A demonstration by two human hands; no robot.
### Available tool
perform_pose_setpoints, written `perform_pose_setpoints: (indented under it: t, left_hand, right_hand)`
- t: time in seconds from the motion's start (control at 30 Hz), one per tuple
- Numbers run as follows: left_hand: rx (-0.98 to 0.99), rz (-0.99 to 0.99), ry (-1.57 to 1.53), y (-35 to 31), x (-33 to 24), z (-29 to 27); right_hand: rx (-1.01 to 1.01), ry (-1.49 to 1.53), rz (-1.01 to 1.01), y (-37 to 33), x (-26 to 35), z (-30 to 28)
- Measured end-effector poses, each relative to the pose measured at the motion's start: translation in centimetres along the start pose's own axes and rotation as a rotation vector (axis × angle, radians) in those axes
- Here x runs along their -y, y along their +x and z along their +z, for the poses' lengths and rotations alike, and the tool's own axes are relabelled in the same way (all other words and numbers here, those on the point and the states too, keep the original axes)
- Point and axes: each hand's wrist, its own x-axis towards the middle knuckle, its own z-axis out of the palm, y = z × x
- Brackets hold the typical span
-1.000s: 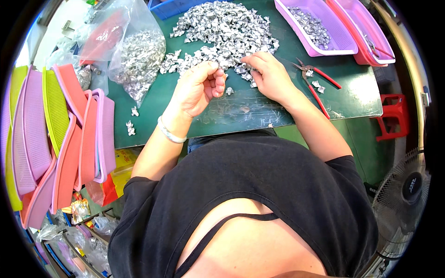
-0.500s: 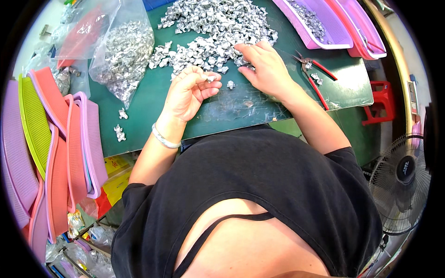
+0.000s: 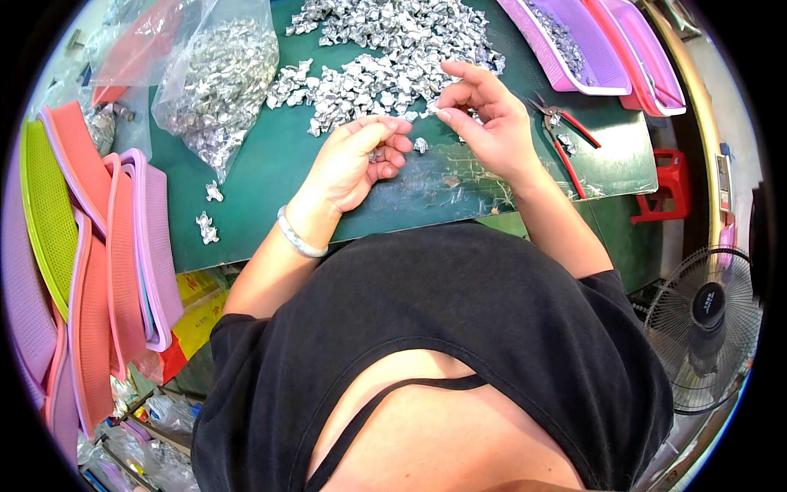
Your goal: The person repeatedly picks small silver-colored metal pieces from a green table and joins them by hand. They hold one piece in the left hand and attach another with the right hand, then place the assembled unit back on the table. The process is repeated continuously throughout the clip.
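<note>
- A clear plastic bag (image 3: pixel 215 82) was seen lying at the upper left of the green tabletop (image 3: pixel 270 176), packed with small silver metal pieces and slumped open towards the middle.
- A shallow purple tray (image 3: pixel 574 49) at the upper right held a thin scatter of the same silver pieces; a pink tray (image 3: pixel 652 53) was set just beside it, and what it held could not be told.
- A loose heap of silver pieces (image 3: pixel 385 57) was spread across the top centre of the tabletop, between the bag and the trays.
- The left hand (image 3: pixel 357 160) was rested on the tabletop below the heap, its fingers (image 3: pixel 392 146) curled narrow around one small silver piece (image 3: pixel 375 153).
- The right hand (image 3: pixel 488 123) was held at the heap's near edge, thumb and forefinger pinched close; whether a piece was held between them could not be told.
- Red-handled pliers (image 3: pixel 566 135) were laid just right of the right hand, near the tabletop's right edge.
- Open green surface was left at the lower left, where two stray silver pieces (image 3: pixel 209 209) lay well apart from the heap.
- Ribbed plastic trays in pink, purple and yellow-green (image 3: pixel 90 238) were stacked on edge beyond the left edge of the tabletop.
- The pieces looked crumpled, shiny and irregular; the tabletop was matt, with a glossy clear sheet (image 3: pixel 459 184) at its near edge.
</note>
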Motion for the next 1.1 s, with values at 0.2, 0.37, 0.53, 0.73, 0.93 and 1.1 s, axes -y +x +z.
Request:
perform_pose_setpoints:
  t: [0.2, 0.37, 0.53, 0.73, 0.93, 1.1]
  left_hand:
    - [0.03, -0.087, 0.035, -0.7, -1.2, 1.6]
    - [0.014, -0.053, -0.005, -0.7, -0.7, 1.2]
    - [-0.038, 0.001, -0.006, -0.8, -0.8, 0.7]
    - [-0.077, 0.02, -0.019, -0.9, -0.7, 0.4]
    - [-0.065, 0.028, -0.005, -0.9, -0.8, 0.1]
    - [-0.118, 0.116, 0.13, -1.0, -0.3, 0.2]
  right_hand:
    - [0.043, 0.083, -0.123, -0.8, 0.6, 0.9]
    - [0.085, -0.013, -0.122, -0.8, -0.3, 0.8]
    - [0.229, -0.474, -0.103, -0.9, -0.6, 0.6]
    - [0.289, -0.654, -0.163, -1.2, -0.5, 1.4]
    - [0.215, -0.568, -0.068, -1.3, -0.6, 1.5]
    - [0.126, -0.298, 0.076, -1.5, -0.8, 1.4]
